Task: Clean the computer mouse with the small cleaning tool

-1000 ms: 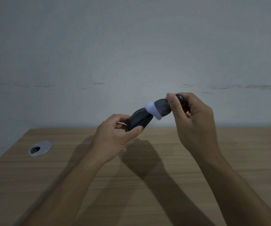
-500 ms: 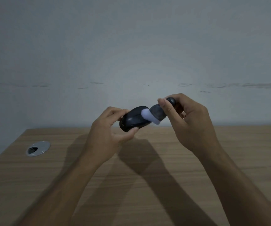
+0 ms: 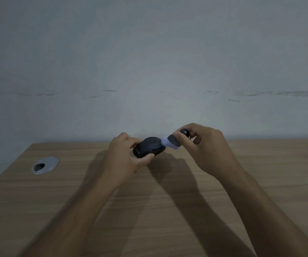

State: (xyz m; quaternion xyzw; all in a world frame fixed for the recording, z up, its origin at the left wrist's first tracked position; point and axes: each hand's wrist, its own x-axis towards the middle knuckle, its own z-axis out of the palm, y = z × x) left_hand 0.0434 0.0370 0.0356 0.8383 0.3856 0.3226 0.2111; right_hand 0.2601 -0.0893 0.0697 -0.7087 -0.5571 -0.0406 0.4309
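The step in hand seems to be the brushing itself: the tool is on the mouse, and the task is in its middle part, not at the end. The next move, I think, needs a short stroke along the shell with light pressure, while the other hand holds the mouse steady and perhaps turns it to show a new side.

Nearest to the camera are the two bare forearms, which reach forward over the light brown wooden desk. The left hand is closed around the black, rounded plastic computer mouse: the thumb presses the near lower edge and the fingers wrap the far side. The mouse is lifted above the desk, a little tilted, and its shadow falls on the wood below.

The right hand pinches the small cleaning tool, dark grey with a pale soft tip, between thumb and curled fingers. The pale tip touches the right end of the mouse.

Further left, a round silver cable grommet sits in the desk, well apart from the hands. Behind all stands the plain grey wall.
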